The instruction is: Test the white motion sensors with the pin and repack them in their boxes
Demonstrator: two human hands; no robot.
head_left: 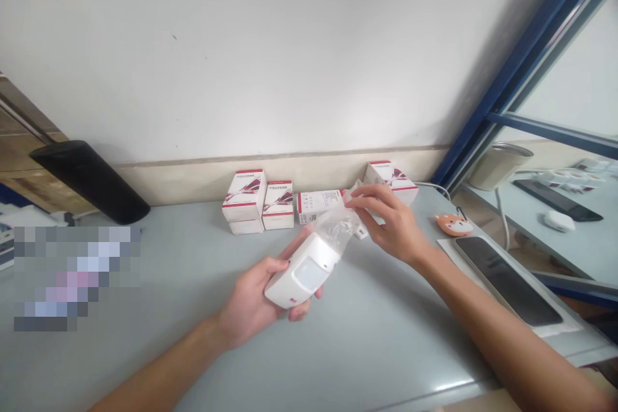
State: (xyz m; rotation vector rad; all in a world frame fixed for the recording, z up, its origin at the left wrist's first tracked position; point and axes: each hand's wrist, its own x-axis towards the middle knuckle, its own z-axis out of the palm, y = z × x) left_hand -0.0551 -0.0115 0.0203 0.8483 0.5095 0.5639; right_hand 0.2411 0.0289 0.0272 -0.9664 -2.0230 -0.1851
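Observation:
My left hand (255,299) is wrapped round a white plastic sensor device (304,270) with a pale window on its face, held above the grey table (367,347). Its far end sits inside a clear plastic bag (340,225). My right hand (391,219) pinches the top of that bag, up and to the right of the device.
Several small white-and-red boxes (251,196) stand along the wall at the table's back. A black cylinder (89,180) lies at the left. A phone (506,277) on a white sheet and an orange animal-shaped charm (454,224) lie at the right, beside a blue frame (512,71).

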